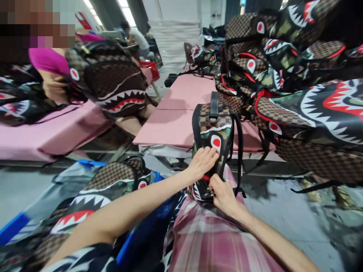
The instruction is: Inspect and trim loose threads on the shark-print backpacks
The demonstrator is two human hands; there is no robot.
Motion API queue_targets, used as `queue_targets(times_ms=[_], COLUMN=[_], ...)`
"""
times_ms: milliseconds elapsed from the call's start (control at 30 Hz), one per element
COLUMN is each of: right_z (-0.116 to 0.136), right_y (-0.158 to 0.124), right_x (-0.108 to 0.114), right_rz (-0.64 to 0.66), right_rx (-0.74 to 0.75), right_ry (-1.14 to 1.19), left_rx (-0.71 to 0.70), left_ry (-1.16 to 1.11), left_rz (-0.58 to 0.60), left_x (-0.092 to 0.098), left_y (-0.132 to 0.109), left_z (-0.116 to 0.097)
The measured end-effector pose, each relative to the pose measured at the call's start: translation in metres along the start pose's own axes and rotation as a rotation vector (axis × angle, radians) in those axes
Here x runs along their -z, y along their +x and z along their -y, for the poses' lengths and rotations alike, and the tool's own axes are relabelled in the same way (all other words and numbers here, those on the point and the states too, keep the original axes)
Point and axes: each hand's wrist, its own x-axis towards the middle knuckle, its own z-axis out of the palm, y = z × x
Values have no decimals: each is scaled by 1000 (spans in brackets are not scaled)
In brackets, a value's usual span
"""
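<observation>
A backpack (211,122) with brown checks, camouflage and a red-and-white eye stands on edge at my lap, its carry handle on top and black straps hanging on the right. My left hand (204,161) presses on its side just below the eye, fingers curled against the fabric; whether it grips a fold is hidden. Lower down, my right hand (222,190) is closed at the bag's bottom front edge, by small metal zipper pulls (210,191). The fingers seem pinched there, but what lies inside them is covered.
Pink-topped tables (176,94) stand ahead and to the left. Shark-mouth backpacks pile up high on the right (309,113). At lower left, a blue-edged bin (93,163) holds more bags. A co-worker in a magenta top (49,62) handles a dark backpack (113,79); another person sits farther back.
</observation>
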Motion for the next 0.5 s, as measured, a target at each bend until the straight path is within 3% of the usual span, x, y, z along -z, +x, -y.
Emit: queue_targets(times_ms=[167, 267, 333, 433, 500], right_z=[-7, -10, -11, -10, -8], right_y=[-5, -4, -3, -2, -1], right_x=[0, 3, 4, 1, -3], right_rz=[-70, -102, -131, -159, -180], right_rx=[99, 109, 117, 153, 193], right_ry=[103, 102, 107, 114, 92], left_rx=[-44, -86, 145, 798, 1064], left_ry=[-28, -330, -619, -1165, -1625], left_rz=[-94, -72, 10, 351, 540], left_x=[-6, 7, 16, 19, 12], left_y=[-11, -42, -68, -92, -94], left_z=[8, 19, 18, 0, -16])
